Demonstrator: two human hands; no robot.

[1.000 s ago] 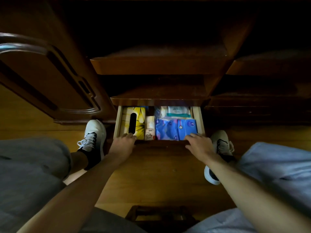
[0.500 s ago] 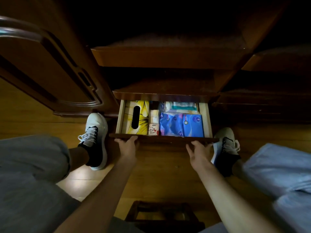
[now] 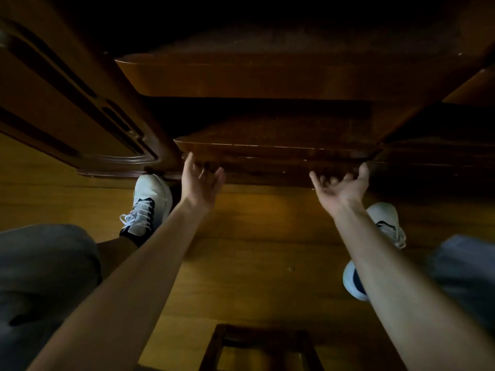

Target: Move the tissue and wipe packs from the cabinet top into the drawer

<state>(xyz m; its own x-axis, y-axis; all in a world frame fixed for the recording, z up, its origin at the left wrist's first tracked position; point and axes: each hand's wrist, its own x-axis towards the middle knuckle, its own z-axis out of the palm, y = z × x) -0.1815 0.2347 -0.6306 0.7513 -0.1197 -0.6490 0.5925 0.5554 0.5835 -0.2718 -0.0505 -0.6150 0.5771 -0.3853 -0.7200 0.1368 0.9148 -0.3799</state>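
Observation:
The dark wooden drawer (image 3: 267, 171) is pushed into the cabinet, so the tissue and wipe packs inside it are hidden. My left hand (image 3: 201, 183) is at the drawer front's left end, palm turned up and fingers spread, holding nothing. My right hand (image 3: 341, 187) is at the right end of the drawer front, palm up, fingers apart and slightly blurred, also holding nothing. The cabinet ledge (image 3: 267, 147) juts out just above both hands.
A wider cabinet shelf (image 3: 254, 76) overhangs higher up. An open cabinet door (image 3: 67, 103) stands at the left. My white shoes (image 3: 150, 204) (image 3: 385, 223) rest on the wooden floor (image 3: 254, 236). A dark wooden stool frame (image 3: 257, 346) sits at the bottom.
The drawer, open with packs showing before, has slid shut under the ledge. Both hands pushed it in and have turned palm up off its front. The view moved closer.

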